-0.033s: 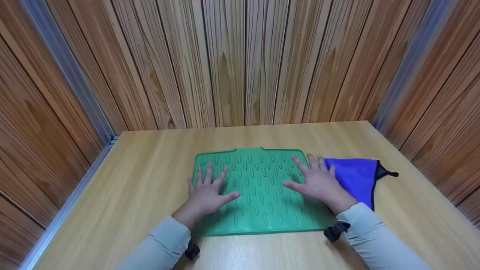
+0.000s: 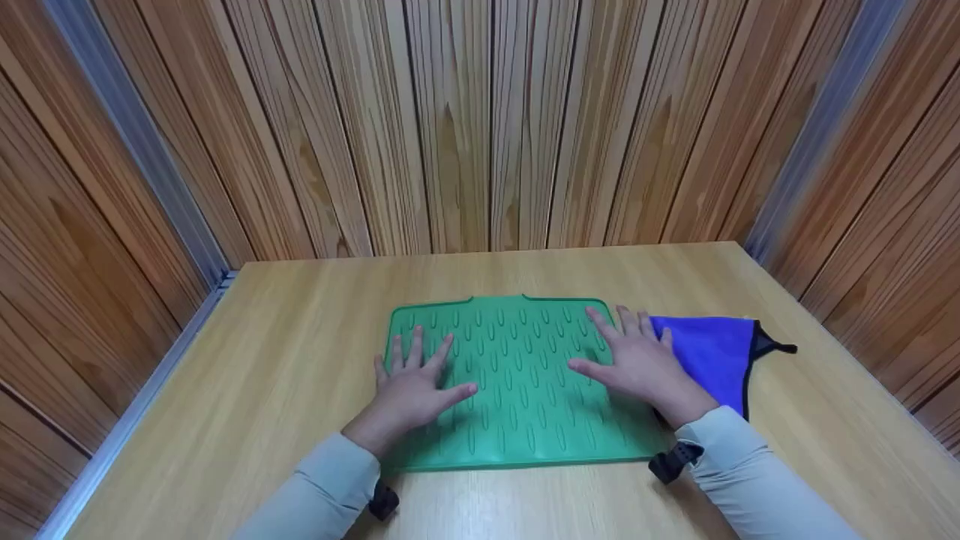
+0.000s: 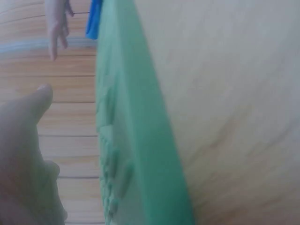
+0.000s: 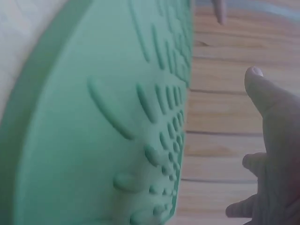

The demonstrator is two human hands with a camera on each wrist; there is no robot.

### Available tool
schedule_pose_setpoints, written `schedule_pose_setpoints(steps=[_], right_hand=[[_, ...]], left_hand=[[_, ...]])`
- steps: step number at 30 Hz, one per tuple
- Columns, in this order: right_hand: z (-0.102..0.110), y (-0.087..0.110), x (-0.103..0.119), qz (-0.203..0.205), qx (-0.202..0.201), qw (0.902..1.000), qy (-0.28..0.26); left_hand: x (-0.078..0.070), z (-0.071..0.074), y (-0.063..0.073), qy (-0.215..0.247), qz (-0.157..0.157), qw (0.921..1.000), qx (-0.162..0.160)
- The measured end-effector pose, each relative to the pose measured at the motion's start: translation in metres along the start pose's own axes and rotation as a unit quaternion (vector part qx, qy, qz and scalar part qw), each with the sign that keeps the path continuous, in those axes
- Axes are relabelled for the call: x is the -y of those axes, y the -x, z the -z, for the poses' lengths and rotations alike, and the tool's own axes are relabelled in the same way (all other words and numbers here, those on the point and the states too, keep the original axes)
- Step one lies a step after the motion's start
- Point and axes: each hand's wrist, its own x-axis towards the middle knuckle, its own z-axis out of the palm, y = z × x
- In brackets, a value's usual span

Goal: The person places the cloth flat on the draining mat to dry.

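A green rubbery mat (image 2: 510, 375) with raised oblong ridges lies flat on the wooden table. My left hand (image 2: 409, 390) hovers over its left part, fingers spread and thumb toward the middle. Over the right edge, my right hand (image 2: 641, 364) is held likewise, palm down with fingers apart. In both wrist views a gap shows between the hand and the ridged surface. Just right of the mat is a blue cloth (image 2: 712, 349) with black edging and a black tab at one corner; the right hand and wrist hide its left side. Neither hand holds anything.
The light wooden table (image 2: 285, 360) extends around the mat. Wood-plank walls (image 2: 450, 127) rise behind it and at both sides, with metal strips at the corners. A black wrist device (image 2: 675, 461) sits under each sleeve cuff.
Both hands have shifted very slightly outward, the left one to the left and the right one to the right. The mat and cloth have not moved.
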Motion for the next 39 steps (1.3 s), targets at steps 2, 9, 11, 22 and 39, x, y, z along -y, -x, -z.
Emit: schedule_pose_setpoints(steps=[2, 9, 11, 22, 39], right_hand=[[0.002, 0.000, -0.005, -0.002, -0.009, 0.9999, -0.009], [0.004, 0.002, -0.041, -0.026, -0.048, 0.9961, -0.069], [0.001, 0.003, -0.052, -0.035, -0.051, 0.9944, -0.085], [-0.012, 0.011, -0.107, -0.098, -0.048, 0.9866, -0.122], [-0.025, 0.017, -0.134, -0.091, -0.060, 0.9863, -0.124]], left_hand=[[0.001, 0.002, 0.001, 0.013, 0.007, 0.9999, 0.000], [0.015, 0.010, 0.005, 0.107, 0.043, 0.9933, 0.007], [0.020, 0.011, 0.006, 0.150, 0.059, 0.9869, 0.014], [0.045, 0.009, -0.003, 0.328, 0.130, 0.9357, 0.006], [0.066, -0.008, -0.006, 0.238, 0.106, 0.9640, -0.052]])
